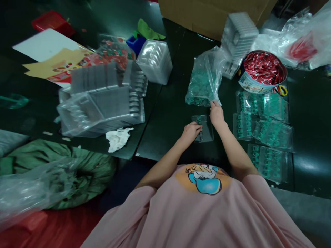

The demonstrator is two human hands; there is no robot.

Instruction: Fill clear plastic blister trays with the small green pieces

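Observation:
A clear plastic tray [207,133] lies on the dark table in front of my body, with small green pieces in its upper left part. My left hand [190,133] rests over the tray's left side, fingers bent together; what they hold, if anything, is too small to name. Beyond the tray sits a clear bag [203,81] of green pieces. My right hand [216,113] is at the bag's lower right corner, fingers pressed together on its edge. Several clear trays with green pieces [275,132] lie in rows at the right.
Stacked empty clear trays [103,103] stand at the left, and another stack [239,34] at the back right. A round tin [262,88] holds red wrapped packets, with yellow-handled scissors [283,90] beside it. Crumpled white tissue [118,138] lies near the front edge. A cardboard box [212,15] stands behind.

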